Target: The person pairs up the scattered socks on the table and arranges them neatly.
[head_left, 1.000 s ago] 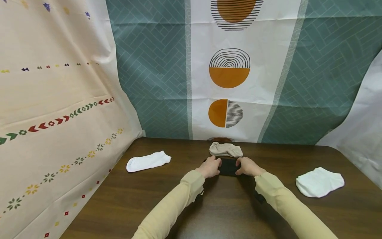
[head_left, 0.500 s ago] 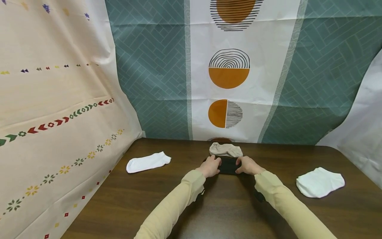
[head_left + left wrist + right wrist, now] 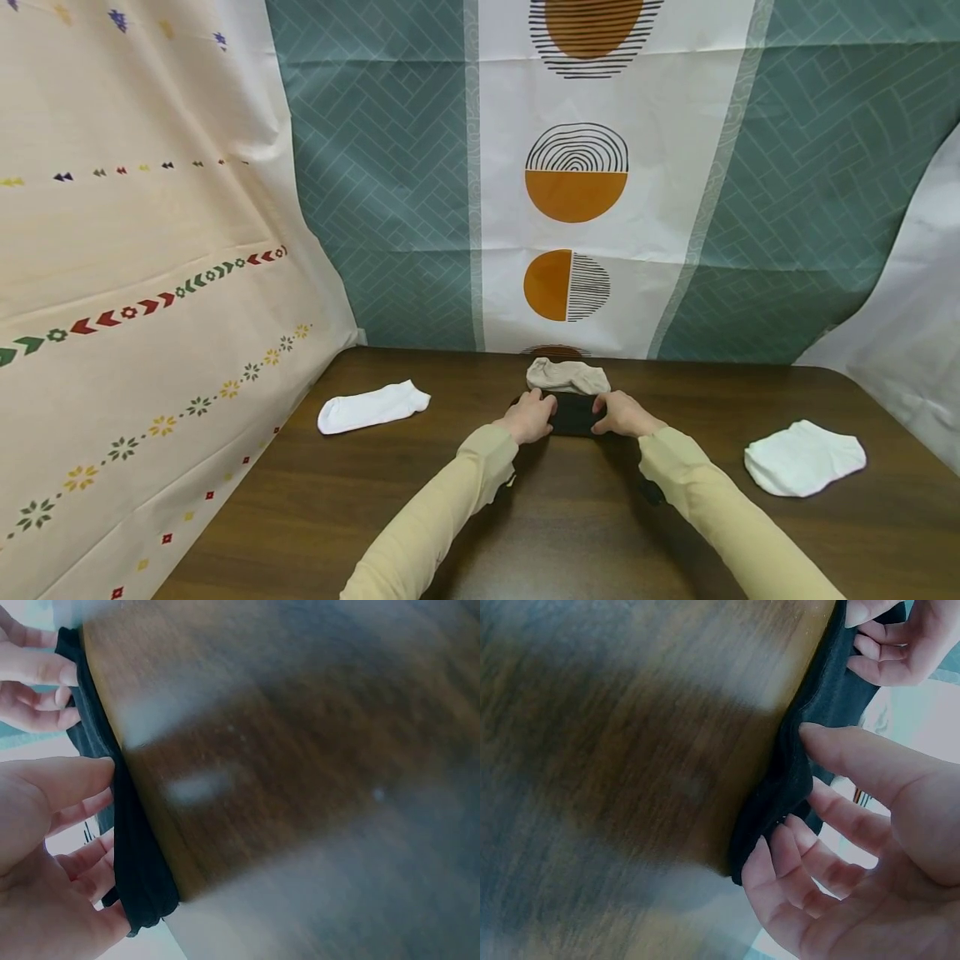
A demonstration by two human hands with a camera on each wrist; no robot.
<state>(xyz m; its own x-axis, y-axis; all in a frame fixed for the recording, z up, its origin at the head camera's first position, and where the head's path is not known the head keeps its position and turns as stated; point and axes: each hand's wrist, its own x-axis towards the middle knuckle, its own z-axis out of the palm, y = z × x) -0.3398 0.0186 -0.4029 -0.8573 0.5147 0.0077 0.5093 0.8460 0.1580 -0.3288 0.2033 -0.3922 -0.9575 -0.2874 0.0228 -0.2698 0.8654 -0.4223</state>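
A black sock [image 3: 573, 415] lies flat and crosswise on the wooden table [image 3: 577, 533], just in front of a beige sock [image 3: 566, 377]. At its left end, my left hand [image 3: 528, 417] grips the fabric, thumb on the near edge and fingers curled at the far side. My right hand [image 3: 626, 416] holds the right end in the same way. In the left wrist view the black sock [image 3: 131, 840] looks like a narrow dark band, and its near edge runs along the thumb tip. The right wrist view shows the black sock [image 3: 780, 780] slightly rumpled beside the fingers.
One white sock [image 3: 373, 407] lies on the left of the table, and another white sock [image 3: 805, 457], wider in outline, on the right. A patterned curtain [image 3: 577, 283] hangs behind the table's back edge. Cream cloth [image 3: 150, 375] hangs along the left side.
The black sock has shifted very slightly away from me, closer to the beige sock, with both hands still at its ends. The other socks have stayed in place.
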